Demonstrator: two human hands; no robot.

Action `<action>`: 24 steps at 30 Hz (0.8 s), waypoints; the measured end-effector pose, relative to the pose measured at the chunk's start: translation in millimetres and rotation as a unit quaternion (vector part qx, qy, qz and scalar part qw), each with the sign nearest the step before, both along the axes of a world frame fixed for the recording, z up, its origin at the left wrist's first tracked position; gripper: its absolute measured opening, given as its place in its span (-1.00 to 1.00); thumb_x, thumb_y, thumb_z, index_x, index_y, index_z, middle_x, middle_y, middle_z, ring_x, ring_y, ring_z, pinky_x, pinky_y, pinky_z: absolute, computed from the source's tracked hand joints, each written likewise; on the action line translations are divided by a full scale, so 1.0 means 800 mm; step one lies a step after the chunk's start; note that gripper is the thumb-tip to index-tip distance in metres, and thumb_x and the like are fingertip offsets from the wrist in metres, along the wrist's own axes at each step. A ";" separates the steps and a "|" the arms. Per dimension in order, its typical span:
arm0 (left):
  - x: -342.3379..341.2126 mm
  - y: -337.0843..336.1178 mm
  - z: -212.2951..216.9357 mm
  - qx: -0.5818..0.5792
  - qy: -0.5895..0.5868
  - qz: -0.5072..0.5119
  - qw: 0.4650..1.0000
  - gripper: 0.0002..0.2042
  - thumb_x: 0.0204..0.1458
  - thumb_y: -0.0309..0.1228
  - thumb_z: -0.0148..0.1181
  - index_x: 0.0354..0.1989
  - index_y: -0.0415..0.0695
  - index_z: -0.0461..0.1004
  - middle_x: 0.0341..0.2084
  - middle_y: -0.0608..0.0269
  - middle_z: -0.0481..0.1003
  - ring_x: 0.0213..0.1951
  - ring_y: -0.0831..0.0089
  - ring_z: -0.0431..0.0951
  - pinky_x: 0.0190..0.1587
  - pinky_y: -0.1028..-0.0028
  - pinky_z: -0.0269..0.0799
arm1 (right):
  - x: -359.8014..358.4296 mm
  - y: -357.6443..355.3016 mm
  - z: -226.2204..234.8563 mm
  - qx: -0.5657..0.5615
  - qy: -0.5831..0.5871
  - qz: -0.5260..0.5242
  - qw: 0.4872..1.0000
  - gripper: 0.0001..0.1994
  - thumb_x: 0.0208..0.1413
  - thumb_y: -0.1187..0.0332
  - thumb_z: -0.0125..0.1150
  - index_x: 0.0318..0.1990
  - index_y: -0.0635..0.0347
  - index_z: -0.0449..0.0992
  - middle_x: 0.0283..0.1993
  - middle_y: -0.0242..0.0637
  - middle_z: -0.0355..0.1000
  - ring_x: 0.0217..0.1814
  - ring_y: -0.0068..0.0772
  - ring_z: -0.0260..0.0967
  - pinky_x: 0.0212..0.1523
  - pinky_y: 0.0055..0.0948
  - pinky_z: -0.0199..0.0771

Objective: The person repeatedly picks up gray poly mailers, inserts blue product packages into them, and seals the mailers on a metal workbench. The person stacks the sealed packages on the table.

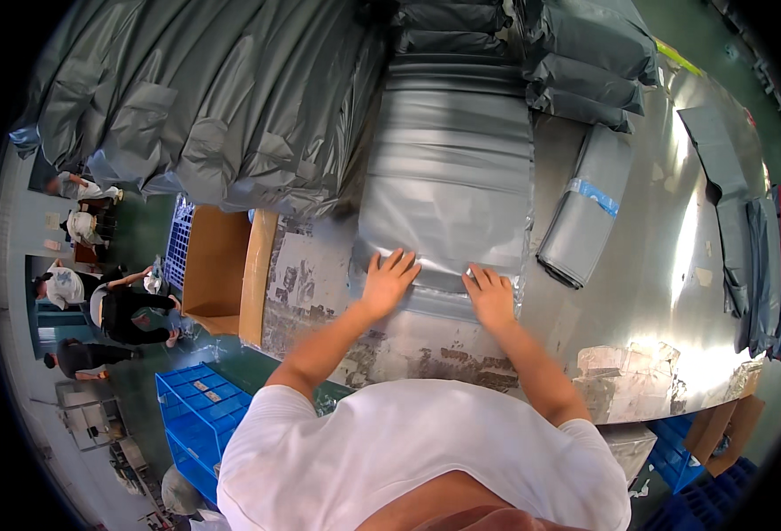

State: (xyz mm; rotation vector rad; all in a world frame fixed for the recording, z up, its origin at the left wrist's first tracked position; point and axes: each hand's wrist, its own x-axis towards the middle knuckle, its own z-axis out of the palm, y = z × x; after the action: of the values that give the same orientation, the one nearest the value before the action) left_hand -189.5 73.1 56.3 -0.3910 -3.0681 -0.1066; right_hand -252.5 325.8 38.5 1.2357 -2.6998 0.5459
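A grey plastic sheet (448, 195) lies flat under both hands, its near end beneath the fingers and the rest running straight out ahead of them, creased across its far part. The left hand (389, 285) rests on the near left part, fingers spread and clasping nothing; the right hand (491, 299) lies near the right corner, likewise spread and loose, fingertips on the plastic. Just beyond the right hand, to its right, sits a folded grey bundle (585, 221) with a blue band (594, 196) around it. Farther ahead of that hand are stacked grey packs (585, 80); ahead and left of the left hand, a large heap of grey bags (222, 115). The metal table (643, 292) stretches right of the right hand. Left of the left hand stands an open cardboard box (216, 274).
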 end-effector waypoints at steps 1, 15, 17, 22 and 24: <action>0.009 0.003 -0.005 -0.002 -0.015 0.009 1.000 -0.61 -0.09 -0.44 0.04 -0.01 0.01 0.34 0.09 0.24 0.24 0.16 0.25 0.16 0.09 -0.08 0.03 | 0.006 0.001 -0.002 0.008 -0.010 -0.012 1.000 -0.61 -0.16 0.38 0.10 -0.07 0.15 0.42 0.08 -0.27 0.25 0.04 -0.27 0.20 -0.11 -0.27 0.20; 0.035 0.014 -0.005 0.071 -0.052 0.027 0.996 -0.54 -0.06 -0.18 0.04 0.10 0.21 0.25 0.20 0.14 0.05 0.25 0.17 -0.05 0.14 -0.21 -0.30 | -0.198 0.202 0.013 -0.156 -0.305 -0.537 0.771 -0.11 -0.38 0.02 0.44 -0.03 0.66 0.20 -0.08 0.20 0.33 -0.09 -0.05 0.37 -0.12 -0.24 0.37; 0.039 0.012 -0.005 0.077 -0.048 0.032 0.995 -0.54 -0.06 -0.19 0.04 0.10 0.21 0.25 0.20 0.13 0.05 0.25 0.17 -0.04 0.14 -0.21 -0.30 | -0.204 0.206 0.007 -0.212 -0.390 -0.524 0.727 -0.11 -0.36 0.05 0.45 -0.01 0.66 0.19 -0.09 0.18 0.33 -0.10 -0.06 0.37 -0.13 -0.27 0.39; 0.045 0.008 -0.008 0.057 -0.052 0.018 0.997 -0.53 -0.05 -0.20 0.02 0.12 0.23 0.22 0.22 0.15 0.02 0.26 0.15 -0.07 0.13 -0.24 -0.32 | -0.197 0.193 0.018 -0.305 -0.417 -0.498 0.696 -0.19 -0.29 0.14 0.43 0.00 0.63 0.17 -0.10 0.14 0.32 -0.13 -0.09 0.37 -0.15 -0.28 0.40; 0.042 0.010 0.001 0.057 -0.059 0.016 0.996 -0.52 -0.06 -0.22 0.02 0.12 0.23 0.23 0.22 0.14 0.01 0.26 0.13 -0.08 0.13 -0.25 -0.32 | -0.191 0.186 0.020 -0.385 -0.435 -0.478 0.659 -0.22 -0.25 0.22 0.40 0.04 0.58 0.13 -0.04 0.13 0.29 -0.10 -0.12 0.36 -0.13 -0.34 0.39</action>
State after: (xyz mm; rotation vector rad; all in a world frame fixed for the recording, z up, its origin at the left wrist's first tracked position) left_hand -156.0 81.1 56.9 -0.3409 -3.1628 -0.3136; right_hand -405.0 474.2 54.2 -0.8734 -2.4951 2.0577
